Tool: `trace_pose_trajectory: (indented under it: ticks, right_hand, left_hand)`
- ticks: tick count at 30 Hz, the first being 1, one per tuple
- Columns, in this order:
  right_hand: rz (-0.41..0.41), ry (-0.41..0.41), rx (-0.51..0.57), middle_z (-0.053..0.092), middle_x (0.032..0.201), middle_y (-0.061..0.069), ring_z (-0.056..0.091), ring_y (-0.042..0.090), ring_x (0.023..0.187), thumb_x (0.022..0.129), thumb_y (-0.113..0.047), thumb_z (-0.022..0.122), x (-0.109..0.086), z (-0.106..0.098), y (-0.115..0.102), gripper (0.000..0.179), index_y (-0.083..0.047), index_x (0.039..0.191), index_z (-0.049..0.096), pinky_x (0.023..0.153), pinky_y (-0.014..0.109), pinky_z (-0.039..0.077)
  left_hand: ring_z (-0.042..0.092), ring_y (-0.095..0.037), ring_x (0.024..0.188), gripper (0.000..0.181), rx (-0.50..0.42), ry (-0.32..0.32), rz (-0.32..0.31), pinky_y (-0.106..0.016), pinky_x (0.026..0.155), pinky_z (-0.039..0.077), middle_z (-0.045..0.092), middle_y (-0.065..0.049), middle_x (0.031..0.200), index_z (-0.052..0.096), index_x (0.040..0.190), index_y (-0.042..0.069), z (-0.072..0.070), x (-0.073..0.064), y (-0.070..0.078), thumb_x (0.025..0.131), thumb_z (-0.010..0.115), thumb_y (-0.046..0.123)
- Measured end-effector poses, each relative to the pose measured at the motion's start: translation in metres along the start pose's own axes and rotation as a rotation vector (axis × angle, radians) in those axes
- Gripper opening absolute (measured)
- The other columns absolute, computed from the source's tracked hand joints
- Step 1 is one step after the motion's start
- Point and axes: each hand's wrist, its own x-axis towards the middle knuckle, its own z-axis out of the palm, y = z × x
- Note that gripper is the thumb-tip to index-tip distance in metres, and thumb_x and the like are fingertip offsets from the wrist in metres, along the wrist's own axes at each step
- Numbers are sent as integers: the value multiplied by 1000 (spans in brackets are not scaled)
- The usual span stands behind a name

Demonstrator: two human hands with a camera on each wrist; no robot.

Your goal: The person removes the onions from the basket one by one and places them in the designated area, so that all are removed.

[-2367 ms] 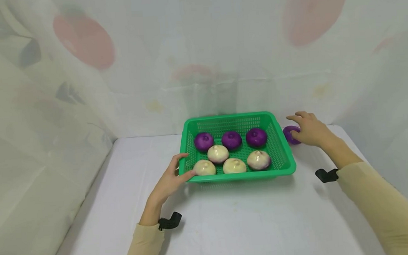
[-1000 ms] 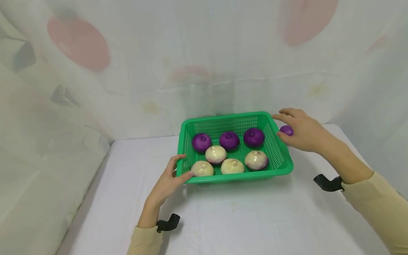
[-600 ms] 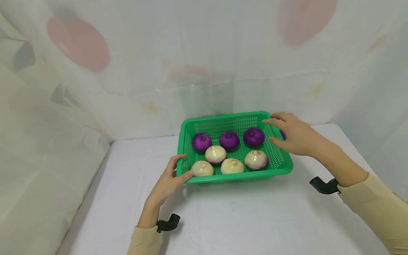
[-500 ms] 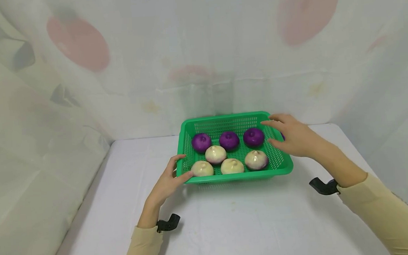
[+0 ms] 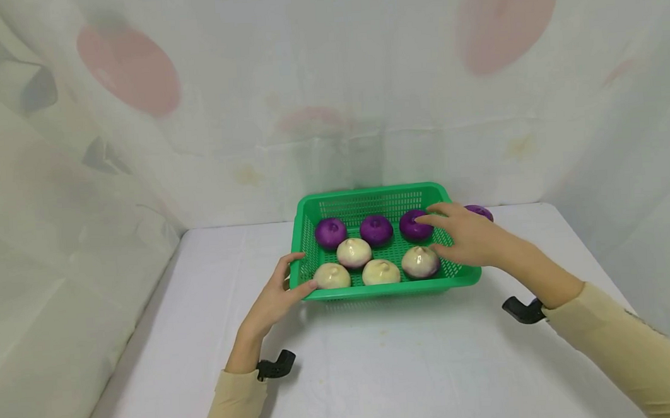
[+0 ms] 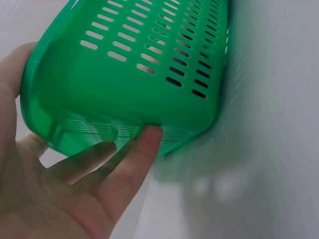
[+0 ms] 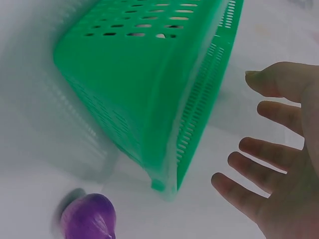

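Note:
My left hand (image 5: 276,298) grips the left front corner of the green plastic basket (image 5: 385,290), thumb over the rim and fingers against the outer wall (image 6: 124,89). Three glossy purple onions (image 5: 376,231) sit along the basket's back. Several cream bulbs with purplish sides (image 5: 354,253) lie nearer the front. My right hand (image 5: 473,236) hovers over the basket's right rim, fingers spread and holding nothing. Its fingertips overlap the rightmost purple onion (image 5: 410,229) in the head view. Another purple onion (image 7: 89,217) lies on the table outside the basket, partly hidden behind this hand in the head view.
A white cloth covers the table (image 5: 377,371). Pale printed curtains (image 5: 328,77) hang behind it and along both sides. The basket stands close to the table's back edge.
My right hand has moved left from the loose onion beside the basket to above the basket's right side, with nothing in it. That onion stays outside. My left hand keeps its grip.

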Motion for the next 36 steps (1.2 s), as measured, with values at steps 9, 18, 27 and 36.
trace_pose_trajectory:
  ticks: [9,18,27,36]
  right_hand:
    - [-20,-36,11,49,145,21,48,42,132,94,-26,72,8,13,-6,53,-12,143,58,91,57,52]
    - [-66,-77,5,55,139,17,50,40,130,94,-16,66,13,25,-6,45,-9,138,62,99,57,47]
    - [-68,-128,-7,57,133,14,55,33,117,90,-20,74,21,37,-1,47,-11,135,63,89,51,53]
    - [-55,-192,9,52,138,15,52,35,122,87,-25,79,31,45,-2,58,-12,140,60,90,53,53]
  left_hand:
    - [41,-41,140,74,-1,3,-3,-59,104,42,31,-8,160,33,152,35,0,0,0,92,75,47]
    - [41,-41,140,75,12,9,-4,-59,103,43,31,-9,161,33,152,35,0,-1,0,91,75,49]
    - [40,-41,141,76,5,13,-7,-61,104,42,29,-9,161,33,152,36,1,-2,1,90,75,50]
    - [39,-41,142,72,7,15,-11,-62,105,41,27,-9,162,33,151,39,1,0,0,92,75,46]
